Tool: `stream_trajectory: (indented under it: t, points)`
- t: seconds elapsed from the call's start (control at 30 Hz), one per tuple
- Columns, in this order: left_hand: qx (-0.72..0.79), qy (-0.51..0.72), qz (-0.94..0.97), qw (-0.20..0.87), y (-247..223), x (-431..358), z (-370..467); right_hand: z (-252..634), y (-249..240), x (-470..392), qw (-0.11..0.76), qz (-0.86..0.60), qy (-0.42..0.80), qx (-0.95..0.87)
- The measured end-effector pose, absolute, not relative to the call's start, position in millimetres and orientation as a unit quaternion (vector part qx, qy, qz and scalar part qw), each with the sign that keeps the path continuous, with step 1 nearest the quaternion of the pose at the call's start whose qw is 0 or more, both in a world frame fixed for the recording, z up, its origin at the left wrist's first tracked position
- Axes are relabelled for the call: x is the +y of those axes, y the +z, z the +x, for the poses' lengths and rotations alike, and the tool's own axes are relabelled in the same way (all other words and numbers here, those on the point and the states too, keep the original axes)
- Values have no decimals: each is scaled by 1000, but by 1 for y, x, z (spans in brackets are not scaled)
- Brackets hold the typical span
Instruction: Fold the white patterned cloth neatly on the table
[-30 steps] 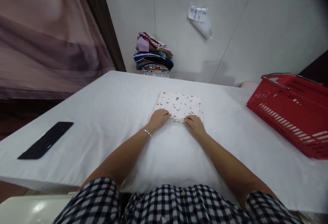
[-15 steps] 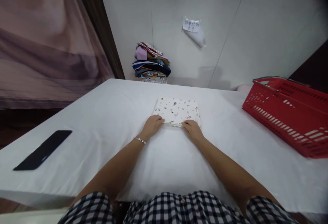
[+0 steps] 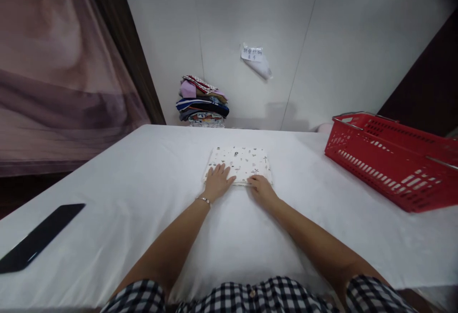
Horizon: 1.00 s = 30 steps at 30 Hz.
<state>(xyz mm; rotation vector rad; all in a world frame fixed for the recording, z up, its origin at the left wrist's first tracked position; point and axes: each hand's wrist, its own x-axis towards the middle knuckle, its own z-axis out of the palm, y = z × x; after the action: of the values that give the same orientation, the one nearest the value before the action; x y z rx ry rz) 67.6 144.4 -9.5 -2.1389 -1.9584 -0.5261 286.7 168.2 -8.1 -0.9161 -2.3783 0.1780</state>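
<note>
A folded white cloth with small printed figures lies flat before me on the white-covered table. My left hand rests on its near left corner, palm down, fingers spread; a bracelet circles that wrist. At the near right edge, my right hand has its fingers bent over the cloth and closed on the edge layers. Its thumb lies at the front edge.
A red plastic basket stands at the right on the white tablecloth. A black flat object lies at the left. Behind the table, a stack of folded fabrics sits against the wall. A paper sign hangs there.
My left hand has gone from holding the near left edge to lying spread on top of the cloth. The right hand stays at the near right edge. The view has shifted slightly.
</note>
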Motion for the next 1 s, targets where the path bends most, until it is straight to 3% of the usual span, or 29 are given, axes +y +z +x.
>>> stream_trajectory:
  t: [0.17,0.37,0.63,1.0]
  points:
    - [-664,-177,-720,96,-11,144,66,278,13,198,321,-401,45,-857]
    - [-670,-180,-715,90,-11,134,68,290,-8,219,200,-540,65,-815]
    - [-734,-64,-665,-121,27,149,70,293,-15,218,154,-549,67,-819]
    - [-800,-106,-581,-106,11,160,46,296,-23,223,195,-522,92,-825]
